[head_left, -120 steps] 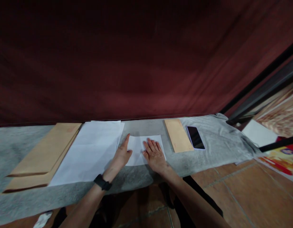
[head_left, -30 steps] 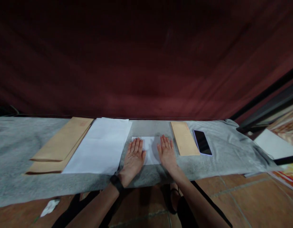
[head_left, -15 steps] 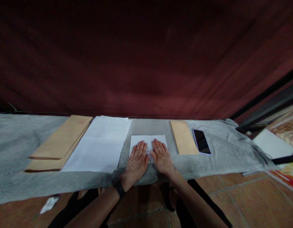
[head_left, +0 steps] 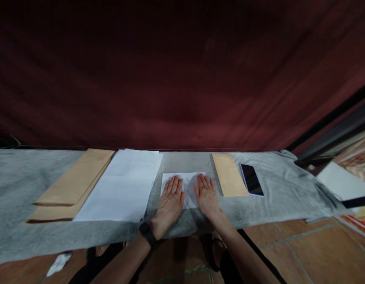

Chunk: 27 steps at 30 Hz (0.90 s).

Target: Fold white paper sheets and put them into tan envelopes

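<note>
A small white sheet of paper (head_left: 188, 197), which looks folded, lies on the grey cloth in front of me. My left hand (head_left: 171, 197) rests flat on its left part, fingers stretched out. On the right side of the paper my right hand (head_left: 207, 196) lies flat too, fingers extended and palm down. Between the hands a strip of the paper shows; the rest is covered by them. Left of my hands is a stack of larger white sheets (head_left: 120, 185). A brown envelope (head_left: 229, 175) lies to the right.
Large brown envelopes (head_left: 74, 179) overlap at the left of the white stack. A smartphone (head_left: 252, 180) lies right of the small envelope. Grey cloth (head_left: 182, 159) covers the narrow table, with a dark red curtain (head_left: 182, 98) behind. Crumpled white paper (head_left: 59, 264) is on the tiled floor.
My right hand has slid right across the small paper, widening the gap between my hands. My left hand stays at about the same place on it. The view has tilted up slightly.
</note>
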Each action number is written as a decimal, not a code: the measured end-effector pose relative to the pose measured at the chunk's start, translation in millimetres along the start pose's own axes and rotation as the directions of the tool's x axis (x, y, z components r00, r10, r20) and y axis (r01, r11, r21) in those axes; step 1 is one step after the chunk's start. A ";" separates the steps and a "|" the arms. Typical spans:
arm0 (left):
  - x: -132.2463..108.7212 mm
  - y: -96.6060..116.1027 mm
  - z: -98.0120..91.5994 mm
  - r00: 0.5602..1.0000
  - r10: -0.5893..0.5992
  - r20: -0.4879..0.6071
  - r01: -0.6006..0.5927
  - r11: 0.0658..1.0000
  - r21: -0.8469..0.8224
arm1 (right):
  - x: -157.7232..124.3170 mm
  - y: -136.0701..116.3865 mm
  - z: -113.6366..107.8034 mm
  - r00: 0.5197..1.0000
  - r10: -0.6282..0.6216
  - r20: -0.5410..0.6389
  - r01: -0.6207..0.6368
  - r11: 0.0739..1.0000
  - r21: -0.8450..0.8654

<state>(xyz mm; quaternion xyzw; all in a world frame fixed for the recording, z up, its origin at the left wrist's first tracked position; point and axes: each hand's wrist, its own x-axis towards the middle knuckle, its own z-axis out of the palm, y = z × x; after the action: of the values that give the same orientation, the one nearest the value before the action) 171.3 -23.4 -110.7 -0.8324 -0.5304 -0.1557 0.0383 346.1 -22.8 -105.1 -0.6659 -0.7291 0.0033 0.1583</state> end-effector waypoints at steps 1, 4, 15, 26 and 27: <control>3.3 1.3 0.0 1.000 0.023 0.001 -0.023 1.000 0.002 | 3.1 -3.3 0.3 1.000 -0.015 -0.003 0.015 1.000 0.025; 10.6 4.6 3.9 0.998 0.056 0.025 -0.056 0.998 0.010 | 9.1 -13.3 6.7 0.996 -0.092 -0.012 0.093 0.991 0.098; 16.1 0.2 14.6 1.000 0.005 0.021 -0.005 0.999 0.031 | 10.4 -3.8 24.9 0.988 -0.135 -0.080 0.138 0.990 0.026; 14.5 -10.7 14.1 0.998 -0.063 -0.016 0.063 0.998 0.020 | 3.4 6.0 33.3 0.978 -0.052 -0.204 0.043 0.998 -0.049; 15.0 -10.8 14.2 0.998 -0.063 -0.017 0.063 0.998 0.020 | 3.2 5.6 32.8 0.979 -0.041 -0.202 0.032 0.998 -0.049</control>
<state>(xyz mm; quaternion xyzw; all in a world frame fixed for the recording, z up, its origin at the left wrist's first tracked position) 170.6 -2.4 -120.8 -0.8135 -0.5577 -0.1581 0.0465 343.6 -12.2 -136.7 -0.6527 -0.7211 -0.0841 0.2167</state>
